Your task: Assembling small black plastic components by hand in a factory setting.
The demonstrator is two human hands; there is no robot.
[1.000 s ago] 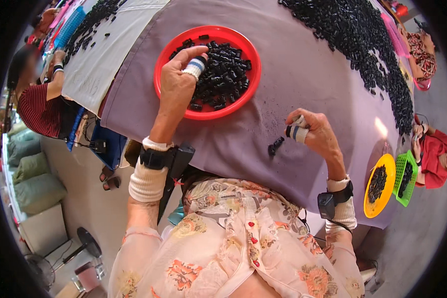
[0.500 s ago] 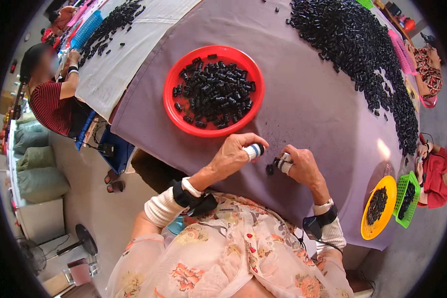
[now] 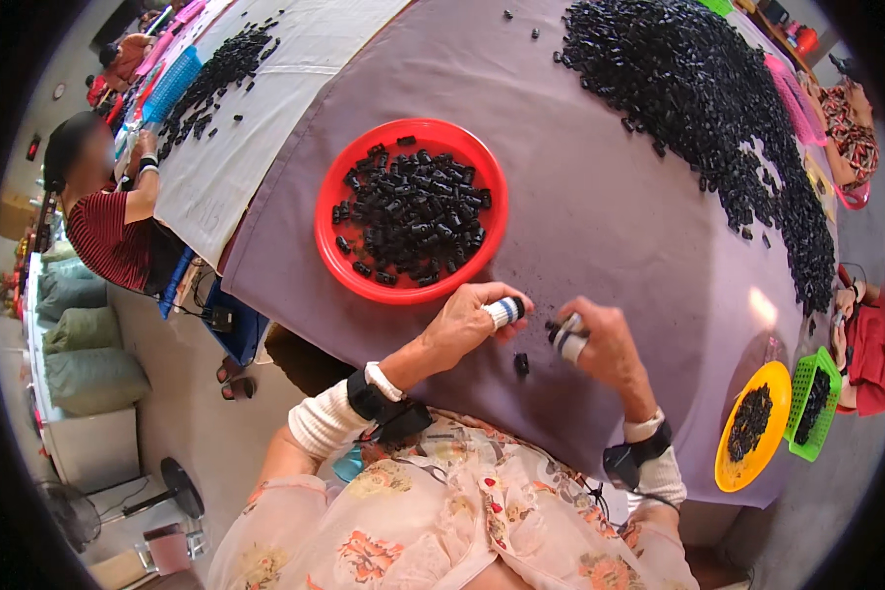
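My left hand (image 3: 465,323) is closed in a pinch just below the red tray (image 3: 325,258), a white-and-blue wrap on one finger. What its fingertips hold, if anything, is hidden. To its right, my right hand (image 3: 605,346) is also closed, with wrapped fingers and something dark at the tips that I cannot make out. One small black cylindrical piece (image 3: 521,364) lies on the purple-grey cloth (image 3: 600,226) between and below the hands. Many similar black pieces (image 3: 418,211) fill the red tray.
A large heap of black pieces (image 3: 698,98) covers the far right. A yellow tray (image 3: 779,418) and a green basket (image 3: 806,450) stand at the right edge. Co-workers sit at left and right, one in a striped shirt (image 3: 103,231). Dark crumbs dot the cloth near my hands.
The whole view has shifted slightly. My right hand has moved a little right, away from the loose black piece, which now lies apart from its fingers. My left hand stays closed near the tray.
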